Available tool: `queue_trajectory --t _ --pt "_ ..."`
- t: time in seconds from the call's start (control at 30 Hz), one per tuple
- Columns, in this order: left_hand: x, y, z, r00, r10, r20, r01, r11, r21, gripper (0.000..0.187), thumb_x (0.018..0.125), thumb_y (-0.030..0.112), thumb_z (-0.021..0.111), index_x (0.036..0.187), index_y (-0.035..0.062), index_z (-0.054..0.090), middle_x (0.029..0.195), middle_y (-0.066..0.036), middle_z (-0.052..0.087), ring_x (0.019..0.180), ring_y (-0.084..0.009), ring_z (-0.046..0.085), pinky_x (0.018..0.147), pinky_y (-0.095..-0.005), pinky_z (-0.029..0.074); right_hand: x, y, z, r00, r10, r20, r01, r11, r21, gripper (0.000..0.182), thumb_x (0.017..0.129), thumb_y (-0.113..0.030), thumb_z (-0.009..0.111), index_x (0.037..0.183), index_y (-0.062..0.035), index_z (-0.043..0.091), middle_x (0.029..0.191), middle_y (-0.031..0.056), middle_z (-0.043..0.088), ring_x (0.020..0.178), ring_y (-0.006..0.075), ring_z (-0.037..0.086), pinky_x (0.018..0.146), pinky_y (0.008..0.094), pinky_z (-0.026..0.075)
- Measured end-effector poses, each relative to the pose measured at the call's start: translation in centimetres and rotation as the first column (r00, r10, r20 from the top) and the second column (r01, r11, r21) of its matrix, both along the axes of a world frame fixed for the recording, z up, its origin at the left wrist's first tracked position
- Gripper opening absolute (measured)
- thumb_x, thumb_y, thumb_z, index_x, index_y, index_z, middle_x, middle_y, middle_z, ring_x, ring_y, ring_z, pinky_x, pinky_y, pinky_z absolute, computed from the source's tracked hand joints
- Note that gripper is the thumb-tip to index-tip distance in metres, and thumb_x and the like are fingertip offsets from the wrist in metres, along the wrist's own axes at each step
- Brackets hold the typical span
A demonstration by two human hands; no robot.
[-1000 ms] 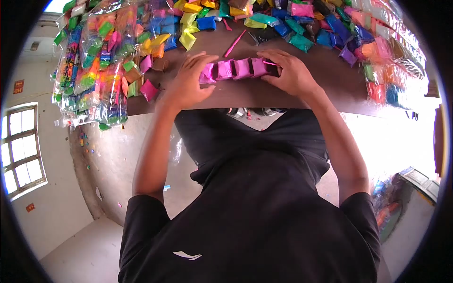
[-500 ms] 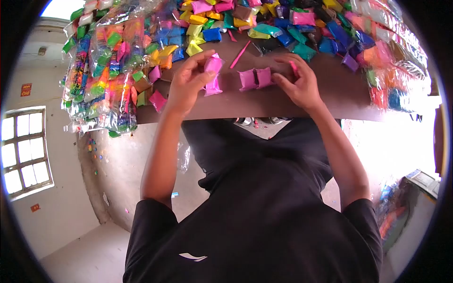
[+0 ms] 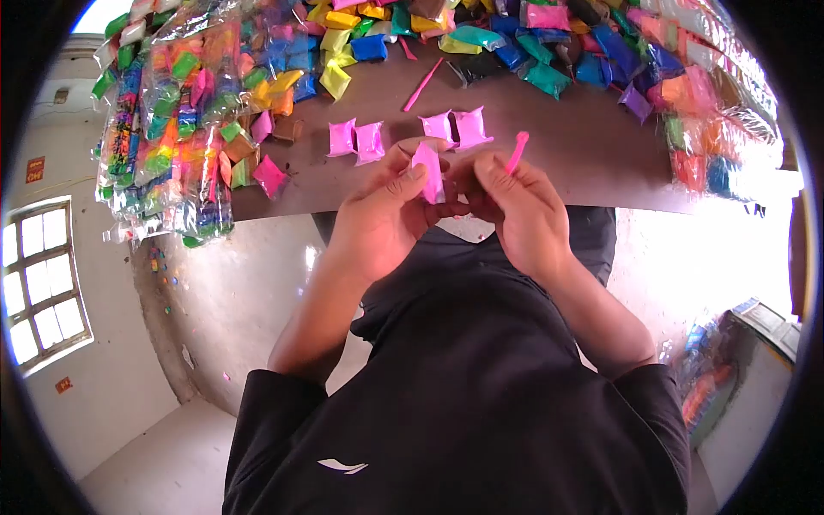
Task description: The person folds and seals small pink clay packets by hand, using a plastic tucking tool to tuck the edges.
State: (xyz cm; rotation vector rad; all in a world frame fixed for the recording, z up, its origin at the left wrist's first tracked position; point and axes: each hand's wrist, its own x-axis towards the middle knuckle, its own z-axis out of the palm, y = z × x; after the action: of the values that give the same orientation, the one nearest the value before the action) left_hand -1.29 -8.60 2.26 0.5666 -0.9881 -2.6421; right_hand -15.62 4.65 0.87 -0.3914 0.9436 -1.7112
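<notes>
My left hand (image 3: 386, 202) is closed on a pink packet (image 3: 428, 174), held upright between thumb and fingers near the table's front edge. Close beside it, my right hand (image 3: 524, 202) pinches a thin pink tool (image 3: 518, 152) whose rounded tip points up. The fingertips of both hands meet or nearly meet behind and below the packet, and their contact is partly hidden. Two pink packets (image 3: 368, 142) lie side by side beyond my left hand. Another pink pair (image 3: 472, 129) rests beyond the gap between my hands.
A pink stick (image 3: 422, 84) lies farther back on the brown table (image 3: 614, 163). Many coloured packets (image 3: 369, 47) are heaped along the far side. Clear bags of coloured packets stand at the left (image 3: 184, 129) and right (image 3: 695, 129).
Both hands have come together and nearer my body. A pair of pink packets now lies on the table at the left, and my left hand holds a single upright packet.
</notes>
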Motion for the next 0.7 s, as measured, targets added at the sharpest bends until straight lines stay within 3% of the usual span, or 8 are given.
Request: queue_trajectory --t 0.07,0.1,0.23,0.3,0.43,0.5,0.63,0.7 --pt "0.0 0.8 0.3 0.999 0.031 0.008 -0.031 1.0 -0.004 0.032 0.106 0.02 0.057 0.135 0.0082 0.053 0.121 -0.006 0.063 0.11 -0.0218 0.063 0.098 -0.0431 0.05 0.9 0.6 0.7 0.973 0.011 -0.231 0.002 0.998 0.057 0.023 0.107 -0.018 0.058 0.11 0.0026 0.068 0.098 0.0033 0.067 0.088 0.0092 0.06 0.078 0.0245 0.045" --pt "0.0 1.2 0.4 0.998 0.061 0.013 -0.061 0.998 -0.01 0.031 0.106 0.02 0.058 0.135 0.0099 0.054 0.122 -0.003 0.062 0.11 -0.0192 0.062 0.099 -0.0411 0.049 1.1 0.8 0.6 0.947 -0.012 -0.321 0.031 0.998 0.054 0.009 0.098 -0.005 0.068 0.105 0.0003 0.065 0.095 -0.0002 0.066 0.087 0.0047 0.058 0.079 0.0235 0.05" --pt "-0.2 2.2 0.1 0.995 0.096 0.03 -0.093 0.992 -0.083 0.03 0.106 0.017 0.06 0.135 0.0111 0.054 0.121 -0.001 0.059 0.11 -0.013 0.058 0.1 -0.0355 0.046 1.7 1.3 0.5 0.94 -0.073 -0.333 0.087 0.996 0.03 0.01 0.095 -0.005 0.073 0.1 -0.0004 0.065 0.091 -0.0014 0.065 0.081 0.0035 0.057 0.071 0.0213 0.048" --pt "-0.2 2.5 -0.3 0.994 0.104 0.019 -0.098 0.976 -0.193 0.029 0.106 0.014 0.06 0.134 0.0109 0.055 0.119 0.0 0.059 0.103 -0.009 0.058 0.091 -0.0299 0.049 1.5 1.5 -0.1 0.898 -0.041 -0.438 0.082 0.994 0.075 0.01 0.092 -0.005 0.074 0.094 -0.001 0.065 0.086 -0.0024 0.065 0.075 0.0026 0.056 0.066 0.0202 0.046" --pt "-0.1 2.4 0.3 0.985 0.15 0.08 -0.116 0.937 -0.328 0.024 0.106 0.013 0.059 0.129 0.0085 0.057 0.118 -0.001 0.059 0.095 -0.0066 0.057 0.077 -0.0254 0.05 1.5 1.8 0.5 0.921 -0.077 -0.382 0.123 0.987 0.099 0.011 0.092 -0.006 0.074 0.089 -0.0017 0.064 0.082 -0.0037 0.064 0.073 0.0018 0.055 0.064 0.02 0.044" --pt "0.3 1.7 0.5 0.991 0.104 0.079 -0.031 0.776 -0.63 0.018 0.106 0.013 0.058 0.123 0.0065 0.06 0.119 -0.003 0.059 0.088 -0.0057 0.056 0.067 -0.0245 0.047 1.3 2.2 0.3 0.941 -0.096 -0.324 0.133 0.987 0.095 0.011 0.091 -0.005 0.074 0.089 -0.0016 0.064 0.08 -0.0042 0.064 0.072 0.0021 0.056 0.064 0.0198 0.044" --pt "0.7 1.7 0.5 0.995 0.088 0.049 -0.04 0.79 -0.612 0.013 0.105 0.01 0.058 0.115 0.004 0.063 0.115 -0.006 0.062 0.087 -0.0065 0.056 0.069 -0.025 0.046 1.5 2.8 0.7 0.955 -0.077 -0.288 0.102 0.992 0.075 0.007 0.093 -0.002 0.072 0.091 -0.0007 0.065 0.086 -0.0023 0.065 0.079 0.0028 0.057 0.07 0.02 0.045" --pt "0.8 1.6 0.1 0.996 0.093 -0.014 -0.084 0.807 -0.584 0.01 0.103 0.007 0.06 0.11 0.0017 0.064 0.107 -0.007 0.064 0.088 -0.008 0.057 0.075 -0.0244 0.045 1.8 2.7 1.0 0.981 -0.137 -0.14 0.141 0.99 0.017 0.014 0.101 -0.011 0.06 0.096 0.0006 0.067 0.094 0.0014 0.066 0.086 0.0063 0.058 0.078 0.0225 0.045"
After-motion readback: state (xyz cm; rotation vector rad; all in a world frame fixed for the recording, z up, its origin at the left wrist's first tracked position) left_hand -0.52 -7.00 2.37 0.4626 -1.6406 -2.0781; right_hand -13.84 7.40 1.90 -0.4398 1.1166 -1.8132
